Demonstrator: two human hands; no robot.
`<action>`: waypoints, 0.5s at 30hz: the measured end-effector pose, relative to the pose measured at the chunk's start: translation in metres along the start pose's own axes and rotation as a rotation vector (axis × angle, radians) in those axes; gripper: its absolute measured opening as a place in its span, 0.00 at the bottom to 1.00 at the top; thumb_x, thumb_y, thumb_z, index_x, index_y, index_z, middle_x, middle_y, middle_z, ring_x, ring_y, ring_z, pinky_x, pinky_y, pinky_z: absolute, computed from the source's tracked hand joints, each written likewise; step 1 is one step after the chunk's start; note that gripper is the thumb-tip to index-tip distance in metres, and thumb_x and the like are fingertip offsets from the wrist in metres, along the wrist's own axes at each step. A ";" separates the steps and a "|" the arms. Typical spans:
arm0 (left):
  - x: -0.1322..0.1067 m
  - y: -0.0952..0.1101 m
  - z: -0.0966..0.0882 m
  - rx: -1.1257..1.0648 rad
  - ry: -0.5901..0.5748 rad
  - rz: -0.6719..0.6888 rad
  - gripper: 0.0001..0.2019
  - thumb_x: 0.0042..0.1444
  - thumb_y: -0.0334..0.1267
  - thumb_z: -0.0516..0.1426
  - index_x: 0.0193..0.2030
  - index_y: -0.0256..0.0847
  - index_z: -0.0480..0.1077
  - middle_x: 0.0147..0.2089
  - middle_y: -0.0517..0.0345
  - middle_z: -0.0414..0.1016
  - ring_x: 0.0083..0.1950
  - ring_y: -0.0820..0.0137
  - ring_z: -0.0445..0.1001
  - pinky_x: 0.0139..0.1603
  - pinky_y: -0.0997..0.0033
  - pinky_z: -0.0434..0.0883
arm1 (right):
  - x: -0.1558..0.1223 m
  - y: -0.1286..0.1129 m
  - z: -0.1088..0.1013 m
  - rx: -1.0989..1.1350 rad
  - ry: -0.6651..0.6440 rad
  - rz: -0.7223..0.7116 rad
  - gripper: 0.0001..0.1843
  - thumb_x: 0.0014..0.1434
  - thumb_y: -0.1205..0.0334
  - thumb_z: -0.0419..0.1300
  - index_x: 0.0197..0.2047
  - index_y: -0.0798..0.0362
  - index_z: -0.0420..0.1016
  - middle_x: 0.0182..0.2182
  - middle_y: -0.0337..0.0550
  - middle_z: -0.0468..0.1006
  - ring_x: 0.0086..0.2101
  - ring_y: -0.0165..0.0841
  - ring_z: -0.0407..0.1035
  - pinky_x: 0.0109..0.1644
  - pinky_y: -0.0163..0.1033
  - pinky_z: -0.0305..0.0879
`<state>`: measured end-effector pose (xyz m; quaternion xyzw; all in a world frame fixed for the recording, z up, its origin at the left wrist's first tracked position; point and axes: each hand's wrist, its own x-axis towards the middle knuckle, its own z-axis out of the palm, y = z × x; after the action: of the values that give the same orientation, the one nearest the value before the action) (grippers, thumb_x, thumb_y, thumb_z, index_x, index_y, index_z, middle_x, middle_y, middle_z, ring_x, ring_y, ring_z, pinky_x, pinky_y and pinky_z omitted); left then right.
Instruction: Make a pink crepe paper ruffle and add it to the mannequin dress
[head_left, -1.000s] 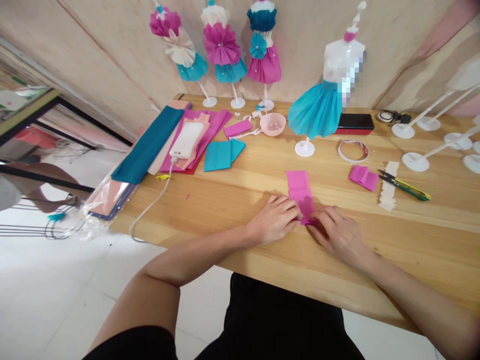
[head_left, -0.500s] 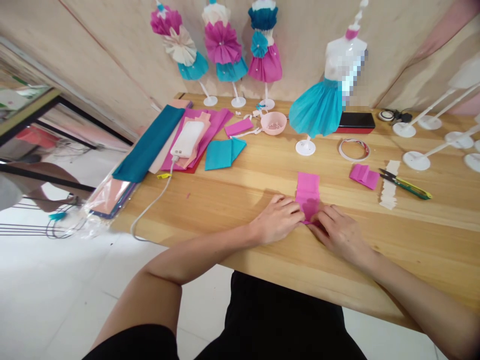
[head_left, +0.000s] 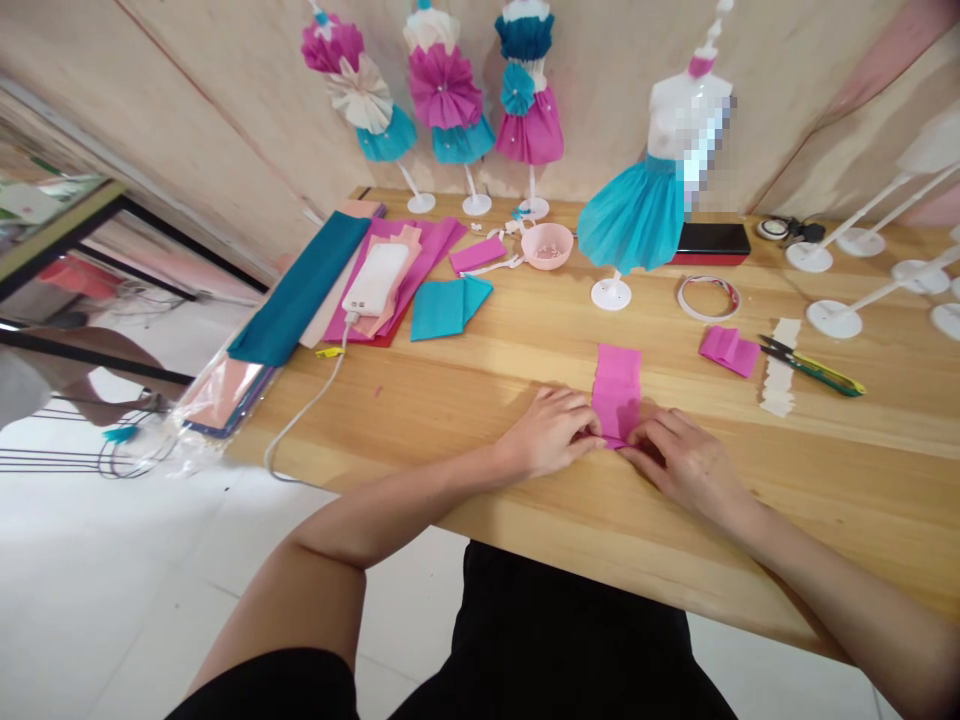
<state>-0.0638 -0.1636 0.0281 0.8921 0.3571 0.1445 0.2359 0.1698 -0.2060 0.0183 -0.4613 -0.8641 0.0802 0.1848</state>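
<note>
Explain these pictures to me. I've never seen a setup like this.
There's no machine here: a person works with two bare hands, and a camera worn on the head looks forward and down at them. The left hand and right hand hold the near edge of a magenta, paper-like strip on a light-brown wooden table. Right of the strip lie a small folded magenta piece and green-and-yellow snips with dark blades. Beyond it stands a white mannequin in a gathered turquoise skirt.

craft workshop | wooden worktable (head_left: 450, 410) | dressed miniature mannequins (head_left: 445, 90) | folded coloured sheets (head_left: 304, 290) | snips (head_left: 796, 357)
</note>
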 end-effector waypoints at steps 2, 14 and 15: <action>0.000 0.001 0.000 0.008 0.000 -0.013 0.15 0.62 0.50 0.52 0.38 0.41 0.71 0.40 0.57 0.73 0.46 0.67 0.68 0.52 0.63 0.58 | 0.000 0.000 0.000 -0.004 -0.018 0.018 0.09 0.63 0.56 0.56 0.37 0.52 0.70 0.35 0.45 0.74 0.36 0.37 0.68 0.40 0.43 0.65; -0.001 0.005 -0.001 0.054 0.009 -0.052 0.12 0.63 0.45 0.51 0.37 0.41 0.70 0.39 0.58 0.72 0.45 0.67 0.67 0.50 0.63 0.59 | 0.000 0.002 -0.001 -0.026 -0.008 0.052 0.08 0.63 0.58 0.54 0.36 0.52 0.69 0.33 0.46 0.73 0.35 0.38 0.67 0.39 0.43 0.65; -0.001 0.005 -0.001 0.058 0.013 -0.058 0.12 0.63 0.45 0.51 0.36 0.41 0.70 0.39 0.58 0.72 0.45 0.67 0.67 0.50 0.63 0.59 | 0.000 0.002 -0.001 -0.028 -0.010 0.054 0.08 0.63 0.58 0.54 0.36 0.52 0.69 0.33 0.46 0.73 0.35 0.38 0.67 0.39 0.43 0.65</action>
<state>-0.0621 -0.1675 0.0310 0.8869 0.3885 0.1329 0.2119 0.1719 -0.2049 0.0184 -0.4867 -0.8532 0.0753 0.1718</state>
